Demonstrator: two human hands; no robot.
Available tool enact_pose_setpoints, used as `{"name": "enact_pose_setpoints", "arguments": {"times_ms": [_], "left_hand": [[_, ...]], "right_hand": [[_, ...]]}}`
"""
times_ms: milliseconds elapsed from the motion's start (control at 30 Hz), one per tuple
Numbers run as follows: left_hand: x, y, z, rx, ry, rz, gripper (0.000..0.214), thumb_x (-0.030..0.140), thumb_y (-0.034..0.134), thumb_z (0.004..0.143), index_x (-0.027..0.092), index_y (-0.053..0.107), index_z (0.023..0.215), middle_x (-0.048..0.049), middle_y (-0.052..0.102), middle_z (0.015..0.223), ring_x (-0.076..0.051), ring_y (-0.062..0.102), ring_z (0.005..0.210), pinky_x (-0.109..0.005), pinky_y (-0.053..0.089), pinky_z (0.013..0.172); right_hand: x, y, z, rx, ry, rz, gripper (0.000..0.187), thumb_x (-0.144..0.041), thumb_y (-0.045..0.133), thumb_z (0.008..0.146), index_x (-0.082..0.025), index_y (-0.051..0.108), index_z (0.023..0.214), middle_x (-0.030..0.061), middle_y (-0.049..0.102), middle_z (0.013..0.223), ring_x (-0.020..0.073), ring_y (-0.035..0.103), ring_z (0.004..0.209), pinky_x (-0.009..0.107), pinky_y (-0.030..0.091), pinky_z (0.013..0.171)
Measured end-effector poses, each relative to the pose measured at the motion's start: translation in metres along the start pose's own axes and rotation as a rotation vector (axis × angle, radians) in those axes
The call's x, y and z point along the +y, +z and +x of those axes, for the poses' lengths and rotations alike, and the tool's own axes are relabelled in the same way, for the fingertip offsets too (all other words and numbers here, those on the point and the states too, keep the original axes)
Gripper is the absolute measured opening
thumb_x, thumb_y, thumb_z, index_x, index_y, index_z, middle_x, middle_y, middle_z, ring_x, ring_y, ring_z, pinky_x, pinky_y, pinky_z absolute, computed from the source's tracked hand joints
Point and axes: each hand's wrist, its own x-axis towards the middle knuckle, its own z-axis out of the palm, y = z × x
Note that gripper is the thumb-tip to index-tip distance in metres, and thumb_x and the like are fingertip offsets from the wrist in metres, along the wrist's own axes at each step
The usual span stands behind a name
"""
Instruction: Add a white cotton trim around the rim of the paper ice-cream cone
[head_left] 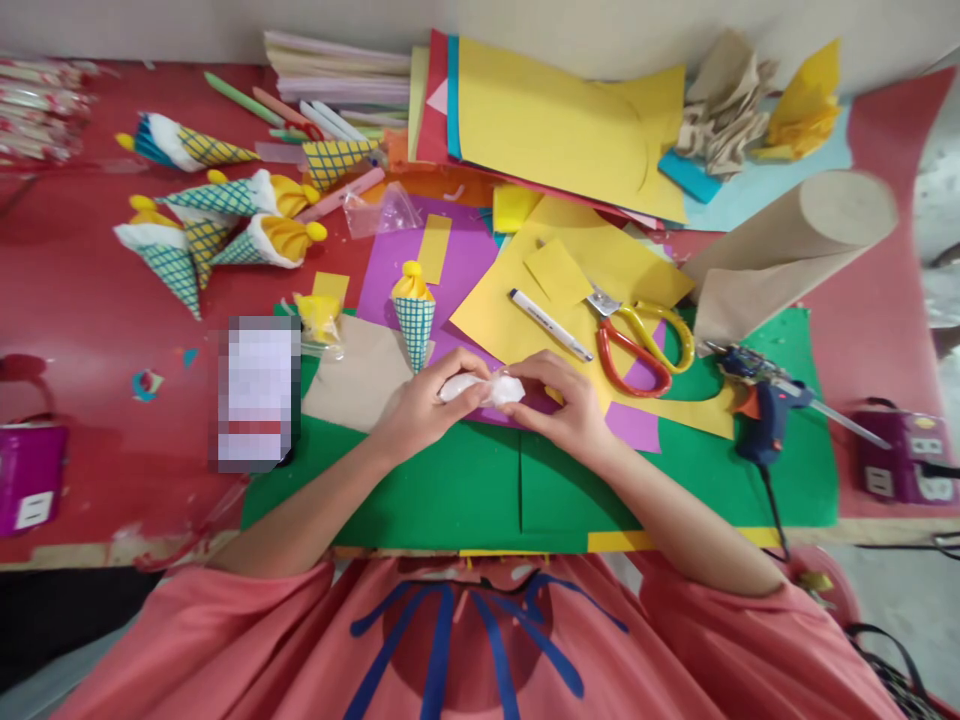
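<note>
Between my two hands is a small white crumpled piece, soft-looking; whether it is cotton or thin plastic I cannot tell. My left hand is closed round its left end, thumb in front. Fingers and thumb of my right hand pinch its right end. Just beyond my left hand lies a small paper cone with a blue-green grid and a yellow top. A white marker rests on yellow paper beyond my right hand. Scissors with red and yellow handles lie to its right.
Several finished cones lie at the left. A phone-like blurred object sits nearer. A glue gun with its cord is on the right of the green sheet. Behind stand a brown paper roll and stacked coloured sheets.
</note>
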Motion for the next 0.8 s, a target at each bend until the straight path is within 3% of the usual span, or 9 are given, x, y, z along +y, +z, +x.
{"name": "enact_pose_setpoints", "arguments": {"times_ms": [267,600,800], "left_hand": [[0.002,0.005,-0.003,0.052,-0.025,0.008,0.027,0.049,0.060,0.090,0.023,0.063,0.094,-0.0021,0.070,0.095,-0.017,0.066,0.091,-0.027,0.054,0.079],[0.000,0.007,-0.002,0.045,-0.038,-0.079,0.024,0.046,0.062,0.090,0.022,0.062,0.096,-0.0015,0.069,0.092,-0.016,0.067,0.087,-0.026,0.055,0.075],[0.006,-0.002,0.005,0.069,-0.079,-0.140,0.016,0.038,0.068,0.086,0.022,0.066,0.088,0.0015,0.068,0.082,-0.013,0.065,0.073,-0.021,0.052,0.061]], "right_hand": [[-0.002,0.003,-0.003,-0.040,-0.068,-0.110,0.025,-0.030,0.070,0.089,-0.017,0.064,0.110,0.0100,0.070,0.097,0.0204,0.068,0.086,0.032,0.057,0.073],[-0.004,0.003,-0.005,-0.076,-0.090,-0.179,0.017,-0.029,0.061,0.095,-0.019,0.062,0.109,0.0096,0.070,0.094,0.0190,0.069,0.082,0.030,0.057,0.071],[0.000,-0.006,-0.001,-0.095,-0.122,-0.205,0.014,-0.023,0.057,0.095,-0.017,0.066,0.105,0.0081,0.069,0.084,0.0164,0.064,0.069,0.028,0.053,0.062]]}}
